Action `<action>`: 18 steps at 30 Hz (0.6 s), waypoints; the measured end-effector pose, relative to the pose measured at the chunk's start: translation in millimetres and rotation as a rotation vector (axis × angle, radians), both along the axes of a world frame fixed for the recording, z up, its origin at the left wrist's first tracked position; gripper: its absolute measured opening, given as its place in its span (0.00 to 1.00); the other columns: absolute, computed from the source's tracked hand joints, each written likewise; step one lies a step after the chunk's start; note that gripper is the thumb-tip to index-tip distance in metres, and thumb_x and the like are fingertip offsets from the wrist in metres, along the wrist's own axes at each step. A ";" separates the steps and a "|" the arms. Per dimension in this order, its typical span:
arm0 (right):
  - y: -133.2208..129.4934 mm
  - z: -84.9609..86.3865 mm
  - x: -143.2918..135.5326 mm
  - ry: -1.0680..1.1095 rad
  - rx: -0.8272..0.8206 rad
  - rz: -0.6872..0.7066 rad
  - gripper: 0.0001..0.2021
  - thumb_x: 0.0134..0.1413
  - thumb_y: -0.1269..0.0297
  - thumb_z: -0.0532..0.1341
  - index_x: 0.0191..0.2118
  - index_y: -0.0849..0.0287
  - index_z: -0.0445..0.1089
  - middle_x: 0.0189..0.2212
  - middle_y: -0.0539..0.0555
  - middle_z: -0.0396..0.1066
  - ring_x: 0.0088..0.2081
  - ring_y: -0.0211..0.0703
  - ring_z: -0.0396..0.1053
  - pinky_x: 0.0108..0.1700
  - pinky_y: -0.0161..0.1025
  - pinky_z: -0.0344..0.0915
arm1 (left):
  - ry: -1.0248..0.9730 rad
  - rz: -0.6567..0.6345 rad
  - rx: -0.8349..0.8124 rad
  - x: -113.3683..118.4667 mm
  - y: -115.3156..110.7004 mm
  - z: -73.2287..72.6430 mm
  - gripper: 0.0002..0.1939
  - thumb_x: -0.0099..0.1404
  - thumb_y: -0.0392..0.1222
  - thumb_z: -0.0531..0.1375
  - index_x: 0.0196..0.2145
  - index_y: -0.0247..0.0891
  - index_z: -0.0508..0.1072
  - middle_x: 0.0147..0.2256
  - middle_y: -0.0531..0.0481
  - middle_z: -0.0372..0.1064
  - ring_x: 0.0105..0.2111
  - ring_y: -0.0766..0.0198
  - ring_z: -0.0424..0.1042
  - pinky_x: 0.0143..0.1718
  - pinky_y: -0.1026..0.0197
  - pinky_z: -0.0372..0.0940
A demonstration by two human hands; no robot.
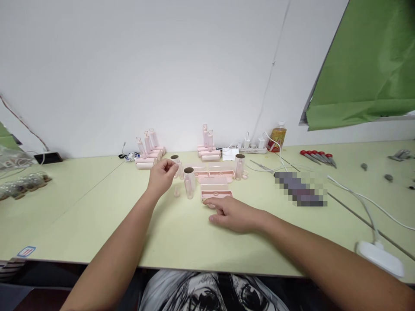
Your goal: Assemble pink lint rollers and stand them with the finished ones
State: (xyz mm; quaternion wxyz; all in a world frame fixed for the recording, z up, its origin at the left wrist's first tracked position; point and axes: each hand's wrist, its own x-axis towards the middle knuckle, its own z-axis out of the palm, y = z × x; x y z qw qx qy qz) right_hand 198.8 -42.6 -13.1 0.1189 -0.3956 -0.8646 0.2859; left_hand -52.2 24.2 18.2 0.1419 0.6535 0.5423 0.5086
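Observation:
An open pink case point(216, 194) lies on the table with its lid tipped back. My right hand point(238, 212) is at its front edge, index finger stretched along it and thumb apart. My left hand point(164, 175) is closed in a pinch beside an upright clear pink tube with a dark open top point(175, 158); what is between the fingertips, if anything, is too small to tell. Just right of that hand stands a second such tube point(189, 183). A small pink loop-like piece point(177, 191) lies below the left hand. Behind the near case are more open pink cases point(222, 173).
Stacked pink cases with tubes on top point(149, 152) stand at the back left, and another stack point(209, 149) at the back middle. A third tube point(239, 167) stands right. Further right are a bottle point(278, 137), red-handled tools point(317, 156), cables and a white device point(379, 257).

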 end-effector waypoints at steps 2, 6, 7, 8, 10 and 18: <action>0.9 -1.0 0.2 0.000 0.011 0.000 0.25 0.57 0.57 0.57 0.60 0.56 0.62 0.29 0.51 0.67 0.29 0.40 0.62 0.31 0.35 0.55 | 0.003 0.000 -0.010 0.0 0.0 -0.1 0.10 0.58 0.48 0.58 0.26 0.39 0.69 0.20 0.56 0.59 0.21 0.69 0.57 0.24 0.65 0.56; 2.2 -2.4 0.5 -0.006 0.017 0.016 0.23 0.57 0.58 0.57 0.58 0.57 0.64 0.30 0.52 0.68 0.31 0.41 0.64 0.32 0.35 0.57 | 0.014 0.004 -0.026 0.7 -0.8 0.2 0.10 0.58 0.48 0.58 0.26 0.39 0.69 0.20 0.56 0.60 0.20 0.69 0.57 0.24 0.64 0.56; 2.3 -2.5 0.6 -0.007 0.010 0.017 0.23 0.57 0.58 0.57 0.58 0.57 0.64 0.31 0.52 0.69 0.31 0.42 0.64 0.33 0.36 0.57 | 0.015 0.003 -0.025 1.1 -1.2 0.5 0.10 0.58 0.48 0.58 0.26 0.39 0.69 0.20 0.56 0.60 0.20 0.69 0.56 0.24 0.64 0.56; 2.3 -2.6 0.9 -0.008 0.003 0.016 0.23 0.58 0.58 0.57 0.58 0.57 0.64 0.31 0.53 0.69 0.32 0.42 0.65 0.33 0.36 0.57 | 0.016 0.003 -0.024 1.6 -1.6 0.9 0.10 0.58 0.48 0.58 0.25 0.39 0.69 0.20 0.56 0.60 0.21 0.69 0.56 0.24 0.64 0.56; 2.3 -2.4 1.5 -0.009 -0.004 0.016 0.23 0.58 0.58 0.57 0.58 0.58 0.64 0.33 0.53 0.70 0.32 0.42 0.65 0.34 0.36 0.58 | 0.015 0.005 -0.022 2.6 -2.5 1.9 0.10 0.58 0.47 0.58 0.25 0.39 0.69 0.20 0.56 0.60 0.21 0.69 0.57 0.24 0.64 0.56; 2.6 -0.8 3.6 -0.017 -0.009 0.033 0.22 0.57 0.58 0.57 0.57 0.58 0.65 0.32 0.52 0.70 0.31 0.41 0.64 0.32 0.35 0.57 | -0.004 0.011 -0.019 3.5 -3.5 1.7 0.09 0.58 0.46 0.58 0.26 0.38 0.70 0.21 0.55 0.60 0.22 0.68 0.58 0.24 0.65 0.56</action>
